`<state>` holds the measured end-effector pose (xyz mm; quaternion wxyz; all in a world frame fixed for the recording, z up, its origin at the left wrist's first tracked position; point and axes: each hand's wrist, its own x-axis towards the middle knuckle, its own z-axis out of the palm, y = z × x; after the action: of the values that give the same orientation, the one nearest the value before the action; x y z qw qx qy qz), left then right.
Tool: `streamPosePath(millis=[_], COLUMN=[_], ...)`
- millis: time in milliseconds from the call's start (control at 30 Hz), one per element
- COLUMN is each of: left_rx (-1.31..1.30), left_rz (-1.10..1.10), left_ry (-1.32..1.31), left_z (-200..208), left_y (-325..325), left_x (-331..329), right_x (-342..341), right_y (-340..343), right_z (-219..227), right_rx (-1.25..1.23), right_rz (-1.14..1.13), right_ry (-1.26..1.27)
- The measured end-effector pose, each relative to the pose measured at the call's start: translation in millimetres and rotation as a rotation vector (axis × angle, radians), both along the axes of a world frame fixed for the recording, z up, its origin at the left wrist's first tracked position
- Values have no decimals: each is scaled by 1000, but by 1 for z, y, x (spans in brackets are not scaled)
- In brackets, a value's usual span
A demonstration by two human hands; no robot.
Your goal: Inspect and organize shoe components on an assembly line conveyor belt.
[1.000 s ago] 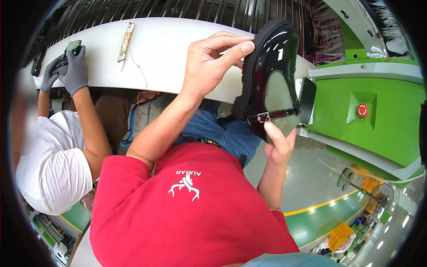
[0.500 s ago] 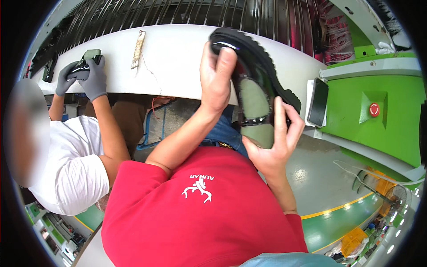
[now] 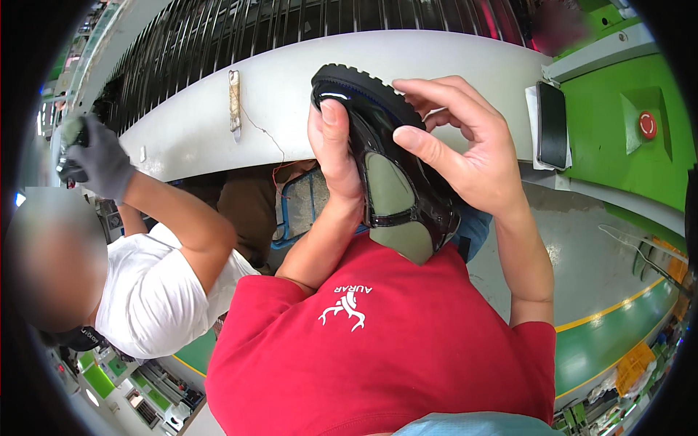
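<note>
A glossy black strap shoe (image 3: 429, 207) with a green insole and a chunky ridged sole is held up in front of my chest, toe pointing away from me. My left hand (image 3: 336, 145) grips it near the toe, thumb on the shiny upper. My right hand (image 3: 472, 149) is at the shoe's right side with its fingers apart, the thumb and fingertips close to the upper and the sole edge. Whether they touch the shoe I cannot tell.
A white worktable (image 3: 291, 94) runs ahead, with a wrapped tool (image 3: 235, 105) trailing a thread. Metal rollers (image 3: 291, 29) lie beyond it. On the right, a dark phone-like slab (image 3: 551, 125) rests by a green machine (image 3: 607, 109) with a red button. At left, a gloved co-worker (image 3: 102, 156) holds another shoe.
My right hand has let go of the heel and moved up along the sole side, fingers spreading. The shoe has shifted slightly left. The co-worker has lifted their shoe off the table, leftward.
</note>
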<state>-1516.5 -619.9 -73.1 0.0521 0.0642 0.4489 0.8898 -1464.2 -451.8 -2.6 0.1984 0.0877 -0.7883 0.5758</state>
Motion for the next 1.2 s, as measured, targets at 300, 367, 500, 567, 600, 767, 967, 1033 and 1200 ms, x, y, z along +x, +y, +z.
streamPosePath(millis=[300, 367, 500, 567, 600, 767, 967, 1033, 1200], left_rx=[28, 4, -35, -59, -97, -89, -136, -131, -129], left_rz=[-82, -105, -158, -155, -147, -171, -55, 7, 23], left_ry=[-37, -17, 80, 159, 225, 257, 256, 249, 253], left_z=[3, -3, 18, 35, 41, 41, 48, 52, 73], left_y=[1, 2, 12, 17, 20, 26, 23, 22, 31], left_x=[11, 10, 4, 7, 6, 3, -14, -24, -26], right_x=[10, 12, 6, -1, -7, -7, 42, 80, 84], right_y=[-6, -2, 31, 37, 37, 27, 28, 19, -18], right_z=[-5, 0, 11, 23, 29, 31, -2, -32, -75], right_rx=[-21, 0, -128, -203, -271, -85, 303, 351, 358], right_rz=[-106, -124, -22, -6, 11, -70, -192, -201, -419], right_ry=[92, 71, -115, -166, -172, 21, 296, 314, 301])
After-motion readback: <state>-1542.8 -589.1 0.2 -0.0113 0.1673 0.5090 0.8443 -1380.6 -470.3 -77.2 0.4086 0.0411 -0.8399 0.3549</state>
